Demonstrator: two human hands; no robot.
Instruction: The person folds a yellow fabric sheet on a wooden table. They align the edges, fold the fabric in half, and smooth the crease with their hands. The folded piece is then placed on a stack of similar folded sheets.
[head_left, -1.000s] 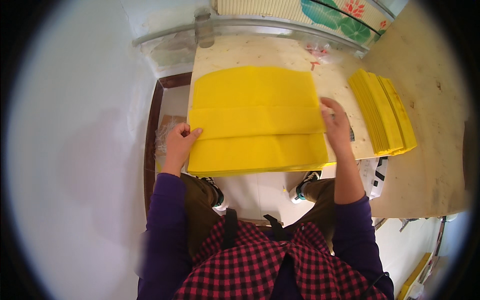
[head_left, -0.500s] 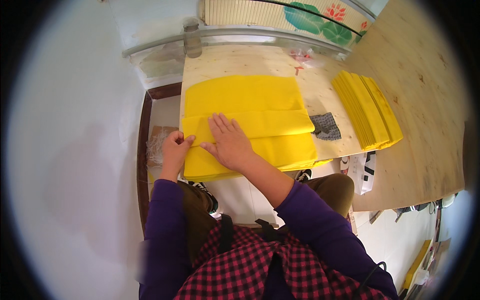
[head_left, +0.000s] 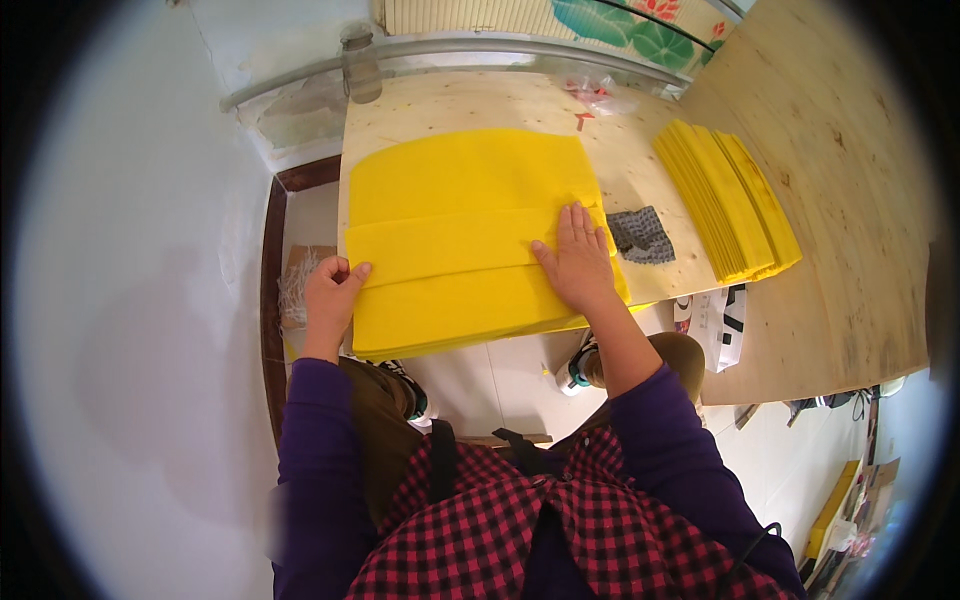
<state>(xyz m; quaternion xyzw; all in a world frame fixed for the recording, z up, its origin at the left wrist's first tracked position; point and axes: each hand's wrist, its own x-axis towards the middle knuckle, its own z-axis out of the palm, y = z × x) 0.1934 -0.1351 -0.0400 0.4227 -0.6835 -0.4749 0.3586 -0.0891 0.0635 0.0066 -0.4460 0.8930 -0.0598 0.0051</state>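
A pile of flat yellow cloth sheets [head_left: 460, 310] lies at the table's near edge, and the top sheet has a folded band [head_left: 450, 242] across its middle. At the left end of that band, my left hand [head_left: 332, 298] is closed, thumb against curled fingers, pinching the cloth's edge. My right hand [head_left: 582, 265] rests flat on the band's right end, palm down, fingers stretched out and thumb spread. A dark grey patterned cloth [head_left: 643, 236] lies just right of the pile, near my right fingers.
Folded yellow cloths [head_left: 725, 200] stand stacked at the right, beside a tall plywood panel [head_left: 830, 200]. A clear bottle [head_left: 361, 65] and a crumpled plastic bag [head_left: 600, 95] sit at the back of the wooden table [head_left: 440, 100]. A white wall [head_left: 150, 250] is on the left.
My right hand has slid along the fold from its left part to its right end. My left hand stays at the left edge. The view has shifted slightly.
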